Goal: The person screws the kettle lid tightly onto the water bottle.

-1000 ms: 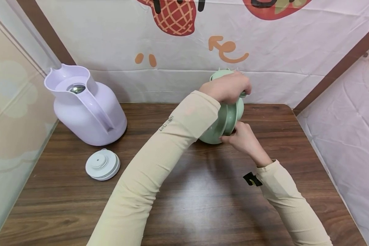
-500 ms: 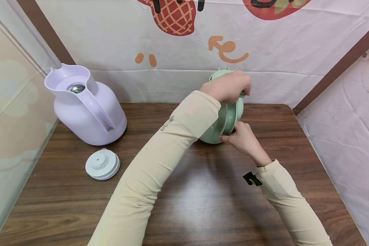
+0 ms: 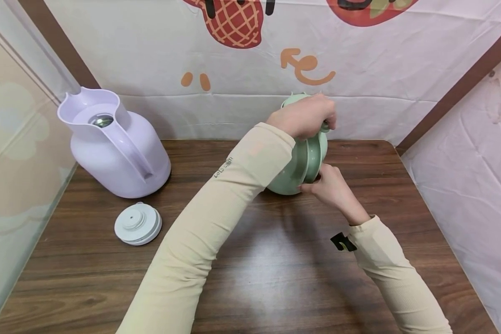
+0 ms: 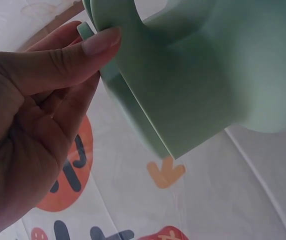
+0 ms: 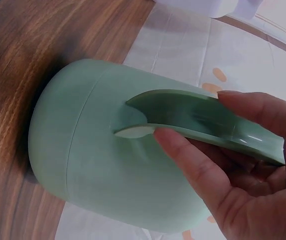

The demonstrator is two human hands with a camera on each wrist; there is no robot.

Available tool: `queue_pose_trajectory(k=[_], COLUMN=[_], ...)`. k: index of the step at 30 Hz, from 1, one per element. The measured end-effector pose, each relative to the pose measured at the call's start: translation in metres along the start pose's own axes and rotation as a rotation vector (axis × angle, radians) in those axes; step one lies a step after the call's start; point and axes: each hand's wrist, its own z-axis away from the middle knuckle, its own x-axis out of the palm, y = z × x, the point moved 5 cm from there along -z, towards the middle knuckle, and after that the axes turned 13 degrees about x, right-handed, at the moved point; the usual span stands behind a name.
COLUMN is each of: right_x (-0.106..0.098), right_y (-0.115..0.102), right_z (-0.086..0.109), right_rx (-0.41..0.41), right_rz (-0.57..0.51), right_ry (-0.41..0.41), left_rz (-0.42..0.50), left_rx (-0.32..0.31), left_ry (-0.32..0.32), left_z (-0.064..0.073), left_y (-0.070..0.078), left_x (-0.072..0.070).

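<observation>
A light green thermos jug (image 3: 288,178) stands at the back of the wooden table, its handle toward the right hand. My left hand (image 3: 305,116) reaches over its top and covers much of the neck. In the left wrist view, the left thumb and fingers pinch a thin green piece at the jug's upper edge, beside the top of the handle. My right hand (image 3: 333,188) grips the channelled handle (image 5: 198,117) lower down, with fingers on both of its edges in the right wrist view. The jug's opening is hidden behind the left hand.
A lilac thermos jug (image 3: 93,155) without its stopper stands at the back left, silvery inside its mouth. In front of it lies a white round stopper (image 3: 135,223). A printed cloth wall (image 3: 225,116) rises right behind the table (image 3: 254,273).
The head view shifts very slightly. Both hands keep their hold on the green thermos jug, and nothing else visibly moves.
</observation>
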Motion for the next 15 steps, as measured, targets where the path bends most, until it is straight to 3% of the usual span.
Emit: queue_pose_trajectory(k=[9, 15], right_x=[0.0003, -0.0005], right_y=[0.0011, 0.0006], right_z=[-0.0010, -0.0002], right_rx=[0.002, 0.015], right_rz=[-0.009, -0.016], right_ry=[-0.001, -0.011], left_rz=[0.025, 0.013], left_rx=[-0.050, -0.045], left_ry=[-0.014, -0.018], left_z=[0.0010, 0.0010], left_y=[-0.0015, -0.0016], left_x=[0.0001, -0.0004])
